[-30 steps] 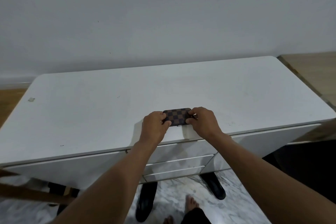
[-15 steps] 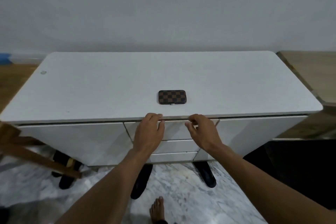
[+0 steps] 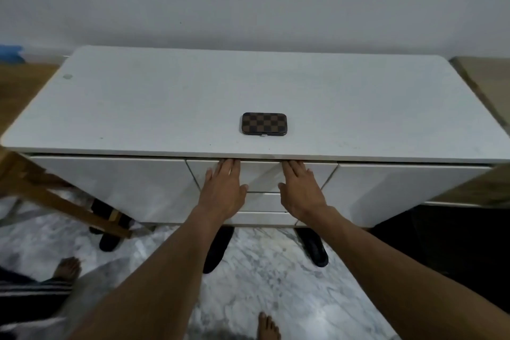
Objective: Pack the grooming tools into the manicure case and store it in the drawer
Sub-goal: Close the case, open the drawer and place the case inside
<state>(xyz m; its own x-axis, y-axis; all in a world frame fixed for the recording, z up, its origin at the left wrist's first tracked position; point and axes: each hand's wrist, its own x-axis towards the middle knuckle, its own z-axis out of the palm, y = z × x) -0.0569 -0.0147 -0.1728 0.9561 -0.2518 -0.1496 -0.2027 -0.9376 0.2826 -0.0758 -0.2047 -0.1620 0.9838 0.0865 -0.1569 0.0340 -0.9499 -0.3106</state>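
Observation:
The brown checkered manicure case (image 3: 264, 123) lies closed and flat on the white cabinet top (image 3: 165, 107), near the front edge, with nothing touching it. Below it is the top middle drawer (image 3: 260, 174), which looks closed. My left hand (image 3: 223, 188) and my right hand (image 3: 299, 188) rest flat on the drawer's front. Their fingertips reach up under the lip of the cabinet top. Both hands hold nothing, and no loose grooming tools are in sight.
Two more drawer fronts (image 3: 262, 201) sit under the top one, with wide white panels on either side. A wooden chair frame (image 3: 55, 196) stands at the left. Black slippers (image 3: 311, 248) lie on the marble floor under the cabinet. My bare foot (image 3: 267, 326) is below.
Both hands let go of the case and left it on the top. They dropped to the drawer front and slid their fingertips up under the lip. My view pulled back.

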